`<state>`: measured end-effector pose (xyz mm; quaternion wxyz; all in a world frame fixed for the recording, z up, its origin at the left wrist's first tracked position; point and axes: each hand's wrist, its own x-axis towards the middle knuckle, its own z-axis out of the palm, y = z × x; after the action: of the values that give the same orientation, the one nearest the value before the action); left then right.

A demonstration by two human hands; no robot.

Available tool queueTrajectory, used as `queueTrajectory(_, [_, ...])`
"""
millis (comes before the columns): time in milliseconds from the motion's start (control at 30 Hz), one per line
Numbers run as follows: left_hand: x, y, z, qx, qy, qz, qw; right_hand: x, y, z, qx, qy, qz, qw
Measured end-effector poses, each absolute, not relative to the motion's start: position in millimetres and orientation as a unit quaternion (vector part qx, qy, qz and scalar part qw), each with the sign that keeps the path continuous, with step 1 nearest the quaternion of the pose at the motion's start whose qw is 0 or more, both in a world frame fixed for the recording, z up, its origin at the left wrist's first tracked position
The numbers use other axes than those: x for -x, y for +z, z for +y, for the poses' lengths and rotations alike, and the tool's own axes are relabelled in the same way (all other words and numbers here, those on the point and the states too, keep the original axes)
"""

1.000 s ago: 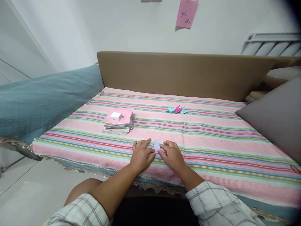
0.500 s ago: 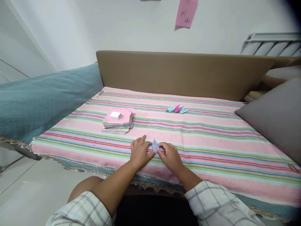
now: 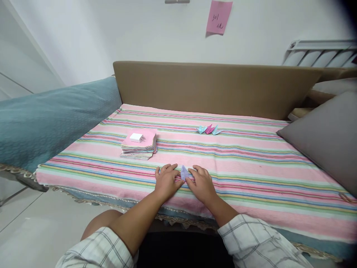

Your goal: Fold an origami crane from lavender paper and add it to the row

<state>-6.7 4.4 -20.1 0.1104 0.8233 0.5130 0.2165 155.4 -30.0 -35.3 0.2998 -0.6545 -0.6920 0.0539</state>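
A small folded piece of lilac origami paper (image 3: 184,173) lies on the striped cloth, its narrow point facing away from me. My left hand (image 3: 167,181) touches its left side, thumb at the lower corner and index finger by the edge, the other fingers spread on the cloth. From the right, my right hand (image 3: 202,182) presses a thumb on the paper's lower right edge, with the index finger close alongside. Farther back stand folded paper cranes: a pink one (image 3: 209,129) between two light blue ones, the left (image 3: 201,130) and the right (image 3: 215,130).
Left of my hands is a stack of square paper (image 3: 139,149) with a white charger plug (image 3: 136,137) on top. The striped cloth (image 3: 245,163) covers a seat with a brown backrest (image 3: 209,89). A grey cushion (image 3: 326,134) leans at right; a blue-covered armrest (image 3: 61,115) bounds the left.
My right index finger and the left hand's outer fingers have shifted slightly. The lilac paper stays in nearly the same spot between both hands. The view has tilted up a little.
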Motion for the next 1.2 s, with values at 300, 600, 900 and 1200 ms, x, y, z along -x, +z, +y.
queueTrajectory(300, [6.1,-19.4,3.8,-0.812,0.227,0.526,0.113,-155.4,-33.9,-30.2,0.647,0.089,-0.693,0.305])
queueTrajectory(600, [5.4,-10.0,6.7,-0.797,0.276,0.494,0.210,-157.3,-29.0,-27.9,0.540,0.310,-0.638,0.454])
queueTrajectory(900, [-2.9,-0.5,4.5,-0.419,0.382,0.341,0.750,-152.1,-17.0,-25.4,0.412,0.542,-0.409,0.608])
queueTrajectory(1200, [-8.6,6.3,1.5,-0.357,0.386,0.329,0.784,-153.1,-9.6,-30.3,0.354,0.634,-0.293,0.622])
